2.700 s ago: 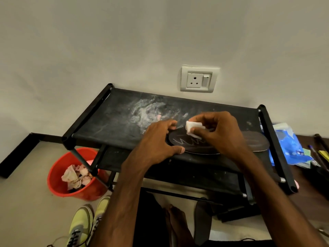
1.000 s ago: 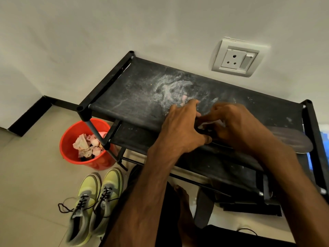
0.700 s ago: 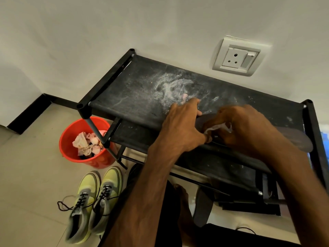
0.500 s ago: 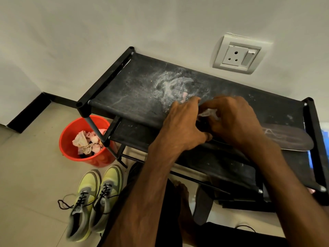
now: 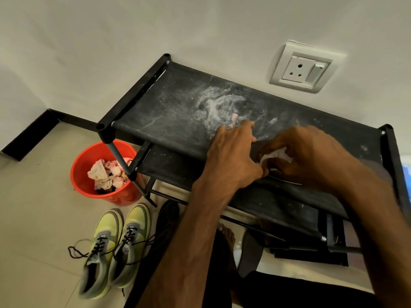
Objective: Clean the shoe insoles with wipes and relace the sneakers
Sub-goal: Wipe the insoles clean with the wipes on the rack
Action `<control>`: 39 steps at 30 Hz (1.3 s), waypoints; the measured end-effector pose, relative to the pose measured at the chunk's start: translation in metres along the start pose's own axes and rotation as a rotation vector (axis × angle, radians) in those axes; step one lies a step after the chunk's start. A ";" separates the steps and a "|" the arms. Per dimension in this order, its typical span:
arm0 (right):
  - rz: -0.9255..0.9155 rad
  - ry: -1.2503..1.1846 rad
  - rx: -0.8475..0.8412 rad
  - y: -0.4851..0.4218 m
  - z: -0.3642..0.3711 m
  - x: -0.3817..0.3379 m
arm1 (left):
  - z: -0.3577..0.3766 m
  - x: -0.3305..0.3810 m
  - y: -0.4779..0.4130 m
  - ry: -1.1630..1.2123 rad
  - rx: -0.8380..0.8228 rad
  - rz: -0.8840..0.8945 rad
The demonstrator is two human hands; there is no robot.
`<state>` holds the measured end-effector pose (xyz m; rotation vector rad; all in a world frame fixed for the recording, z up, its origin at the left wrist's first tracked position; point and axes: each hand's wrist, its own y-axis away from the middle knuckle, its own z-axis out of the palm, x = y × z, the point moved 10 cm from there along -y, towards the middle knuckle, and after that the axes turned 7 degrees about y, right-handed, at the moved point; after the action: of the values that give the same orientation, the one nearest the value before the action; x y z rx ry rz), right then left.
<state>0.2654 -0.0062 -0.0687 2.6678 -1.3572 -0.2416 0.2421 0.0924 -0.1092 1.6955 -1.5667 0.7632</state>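
At the rack's (image 5: 178, 112) front edge, the left hand (image 5: 233, 158) is gripping the insole (image 5: 254, 151) while the right hand (image 5: 311, 156), fingers curled, is pinching a wipe (image 5: 275, 155) on it.

Free passage is afforded over the rack top's (image 5: 169, 112) left half (dust-smeared); the floor (image 5: 40, 218) alongside is obstructed by bucket (image 5: 82, 165) and sneakers (image 5: 133, 227).
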 end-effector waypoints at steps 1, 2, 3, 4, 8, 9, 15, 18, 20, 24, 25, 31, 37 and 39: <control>0.015 0.021 0.037 -0.003 0.000 0.000 | 0.000 0.000 0.000 0.000 -0.003 0.000; 0.025 0.031 0.082 -0.006 0.000 0.000 | 0.001 0.000 0.000 -0.001 -0.006 0.001; 0.029 0.038 0.135 -0.009 0.000 0.000 | 0.001 0.000 0.000 -0.002 -0.008 0.000; 0.026 0.044 0.193 -0.012 -0.001 -0.001 | 0.001 0.001 0.000 -0.006 -0.011 -0.003; 0.004 0.036 0.326 -0.018 -0.004 -0.006 | -0.001 0.003 0.003 -0.016 -0.015 -0.013; -0.003 0.045 0.311 -0.018 -0.002 -0.006 | -0.002 0.003 0.003 -0.009 -0.012 -0.016; -0.045 -0.035 0.093 -0.006 0.004 0.001 | 0.000 0.000 0.002 0.010 0.025 0.003; -0.019 -0.048 0.025 0.005 0.004 0.008 | -0.001 0.000 0.001 0.019 0.039 0.012; 0.003 -0.073 0.059 0.010 0.005 0.014 | -0.001 0.000 0.001 0.006 0.036 0.020; 0.046 -0.314 0.364 0.020 -0.011 0.029 | 0.000 0.000 0.000 -0.022 0.011 0.046; 0.080 -0.380 0.416 0.022 -0.013 0.035 | 0.000 0.001 0.000 -0.033 0.005 0.054; 0.126 -0.424 0.426 0.016 -0.010 0.044 | -0.007 -0.007 -0.002 0.043 0.015 0.056; 0.087 -0.307 0.346 0.001 0.001 0.028 | -0.006 -0.008 -0.004 0.014 0.017 0.056; 0.083 -0.243 0.329 -0.006 0.005 0.025 | -0.006 -0.009 -0.004 0.005 0.020 0.052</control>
<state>0.2838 -0.0231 -0.0764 2.9132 -1.7103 -0.3732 0.2457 0.1023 -0.1135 1.6716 -1.6099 0.8118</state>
